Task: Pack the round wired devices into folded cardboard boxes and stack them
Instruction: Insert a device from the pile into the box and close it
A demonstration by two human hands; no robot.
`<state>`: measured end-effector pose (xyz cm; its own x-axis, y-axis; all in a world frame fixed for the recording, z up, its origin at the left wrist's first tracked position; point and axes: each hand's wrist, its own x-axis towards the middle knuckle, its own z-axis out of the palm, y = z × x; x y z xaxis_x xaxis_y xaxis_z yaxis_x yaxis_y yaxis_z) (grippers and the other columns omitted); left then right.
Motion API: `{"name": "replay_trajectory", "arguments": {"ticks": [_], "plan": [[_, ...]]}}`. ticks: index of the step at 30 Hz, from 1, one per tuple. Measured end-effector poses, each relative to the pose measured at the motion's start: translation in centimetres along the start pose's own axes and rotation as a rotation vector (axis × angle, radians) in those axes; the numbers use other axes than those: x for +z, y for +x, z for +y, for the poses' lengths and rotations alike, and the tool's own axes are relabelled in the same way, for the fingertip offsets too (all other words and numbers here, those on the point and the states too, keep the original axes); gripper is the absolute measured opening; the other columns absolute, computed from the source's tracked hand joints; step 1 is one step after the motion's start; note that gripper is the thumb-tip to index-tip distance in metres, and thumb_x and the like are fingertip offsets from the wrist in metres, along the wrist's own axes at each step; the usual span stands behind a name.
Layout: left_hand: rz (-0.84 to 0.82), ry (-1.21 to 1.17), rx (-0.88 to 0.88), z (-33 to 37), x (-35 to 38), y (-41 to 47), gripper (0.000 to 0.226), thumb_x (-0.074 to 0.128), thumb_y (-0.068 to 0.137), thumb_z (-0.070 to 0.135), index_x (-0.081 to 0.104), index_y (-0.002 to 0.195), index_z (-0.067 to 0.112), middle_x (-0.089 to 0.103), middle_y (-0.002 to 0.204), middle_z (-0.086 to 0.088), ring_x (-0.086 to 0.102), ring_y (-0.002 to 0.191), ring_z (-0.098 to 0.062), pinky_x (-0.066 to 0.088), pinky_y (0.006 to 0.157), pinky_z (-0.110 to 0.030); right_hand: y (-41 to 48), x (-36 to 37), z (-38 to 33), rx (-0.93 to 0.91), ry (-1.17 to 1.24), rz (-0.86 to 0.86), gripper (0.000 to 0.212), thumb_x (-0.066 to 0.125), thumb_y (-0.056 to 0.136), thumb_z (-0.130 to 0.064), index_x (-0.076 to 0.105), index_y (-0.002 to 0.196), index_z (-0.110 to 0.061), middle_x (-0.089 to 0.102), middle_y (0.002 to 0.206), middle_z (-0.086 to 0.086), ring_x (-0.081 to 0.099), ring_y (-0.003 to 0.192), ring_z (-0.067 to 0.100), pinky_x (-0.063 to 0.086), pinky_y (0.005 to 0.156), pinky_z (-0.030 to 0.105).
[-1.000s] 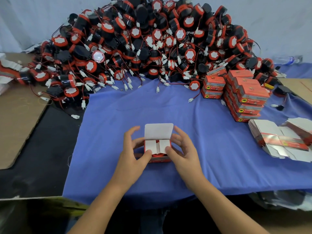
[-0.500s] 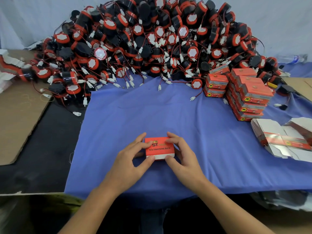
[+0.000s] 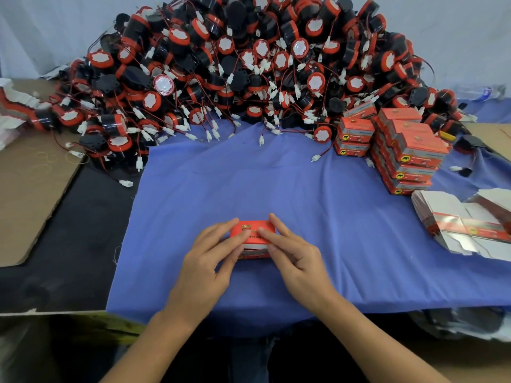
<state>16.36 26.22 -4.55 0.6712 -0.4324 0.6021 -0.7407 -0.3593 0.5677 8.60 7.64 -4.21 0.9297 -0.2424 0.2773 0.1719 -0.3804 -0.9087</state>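
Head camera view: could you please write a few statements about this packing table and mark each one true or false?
1. Both the left hand and the right hand hold the orange box over the blue cloth. True.
2. The box's lid flap stands upright and open. False: the lid is folded down over the top.
3. The stack of packed boxes sits on the person's left. False: it stands on the right, beside the pile.
4. The pile of round wired devices lies at the far side of the cloth. True.
5. Flat unfolded cartons lie at the right edge. True.
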Motion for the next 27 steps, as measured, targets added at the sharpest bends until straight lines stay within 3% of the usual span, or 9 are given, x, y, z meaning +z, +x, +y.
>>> {"name": "replay_trajectory", "arguments": {"ticks": [3,8,13,17,22,27], "plan": [[0.065,0.045,0.03,-0.1,0.0,-0.4,0.024,0.07,0.092,0.015,0.079,0.115,0.014,0.069,0.117,0.001,0.058,0.105,-0.014,0.047,0.098,-0.026,-0.2,0.2,0.4,-0.082,-0.126,0.067,0.038,0.064,0.097,-0.005,0.072,0.128,-0.026,0.052,0.151,-0.009,0.049,0.14,0.004,0.043,0.111,0.021],[0.051,0.155,0.073,0.3,0.4,-0.9,0.029,0.06,0.098,0.022,0.077,0.115,0.005,0.071,0.112,-0.007,0.058,0.102,-0.021,0.048,0.097,-0.029,-0.6,0.5,0.7,-0.227,-0.334,0.216,0.029,0.071,0.093,-0.003,0.078,0.118,-0.016,0.066,0.134,-0.002,0.063,0.123,0.009,0.046,0.103,0.017],[-0.005,0.305,0.123,0.9,0.2,-1.2,0.03,0.056,0.099,0.017,0.075,0.118,0.004,0.066,0.108,-0.008,0.052,0.103,-0.023,0.046,0.092,-0.026,-1.2,1.2,0.6,-0.331,-0.532,0.223,0.029,0.064,0.095,-0.001,0.073,0.122,-0.004,0.066,0.127,0.01,0.063,0.118,0.024,0.049,0.104,0.031],[-0.072,0.453,0.174,1.9,-0.2,-0.8,0.036,0.053,0.092,0.013,0.074,0.12,0.002,0.066,0.098,-0.007,0.055,0.094,-0.025,0.055,0.074,-0.039,-1.4,1.5,0.4,-0.333,-0.668,0.186,0.04,0.065,0.087,0.009,0.07,0.125,-0.001,0.066,0.128,0.015,0.065,0.116,0.031,0.051,0.102,0.034],[-0.141,0.492,0.207,2.7,-1.4,-0.5,0.04,0.05,0.087,0.011,0.075,0.116,0.002,0.07,0.092,-0.008,0.068,0.082,-0.028,0.06,0.065,-0.039,-1.6,1.8,0.0,-0.323,-0.699,0.166,0.048,0.066,0.086,0.013,0.069,0.13,-0.008,0.063,0.128,0.014,0.062,0.116,0.03,0.046,0.102,0.026],[-0.214,0.384,0.114,3.5,-2.2,1.1,0.037,0.047,0.087,0.014,0.078,0.106,0.012,0.063,0.084,0.0,0.063,0.075,-0.023,0.053,0.052,-0.036,-1.3,1.7,0.3,-0.397,-0.676,0.174,0.04,0.063,0.09,0.012,0.071,0.126,-0.003,0.066,0.124,0.014,0.059,0.118,0.031,0.043,0.111,0.029]]}}
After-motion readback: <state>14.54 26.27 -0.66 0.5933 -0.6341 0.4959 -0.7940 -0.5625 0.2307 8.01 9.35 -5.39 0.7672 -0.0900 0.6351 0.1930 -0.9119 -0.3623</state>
